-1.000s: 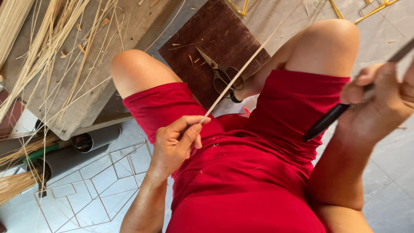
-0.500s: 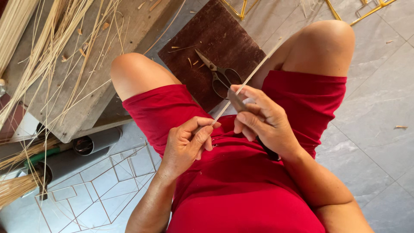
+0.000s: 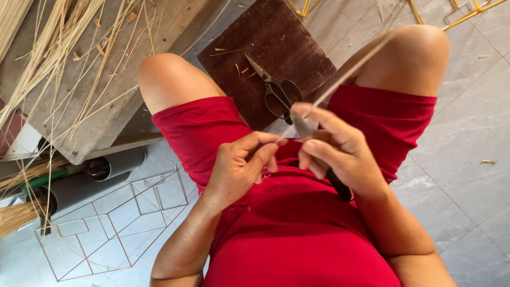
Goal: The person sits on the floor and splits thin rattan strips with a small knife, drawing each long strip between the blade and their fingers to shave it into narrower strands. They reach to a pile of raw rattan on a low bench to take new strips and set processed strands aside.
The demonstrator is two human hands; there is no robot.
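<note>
Left hand: the left hand [image 3: 241, 165] pinches the near end of a thin bamboo strip [image 3: 348, 66] over the lap.
Right hand: the right hand [image 3: 332, 149] grips a dark-handled knife [image 3: 340, 186], blade against the strip.
Strip: runs up past the right knee.
Beyond: scissors [image 3: 276, 90] lie on a brown board [image 3: 255, 42].

**Both hands meet over the lap**

The left hand [image 3: 241, 167] sits low over the lap, between the thighs, its forearm rising from the bottom edge. Its fingers curl inward and the thumb presses against the forefinger in a tight pinch. The right hand [image 3: 337, 149] lies just beside it, its fingertips nearly touching the left hand's, with the forearm coming in from the lower right corner. Its fingers are folded into a closed grip, knuckles turned upward, the forefinger stretched forward. Both wrists are bent slightly inward, and both knees are spread wide.
</note>
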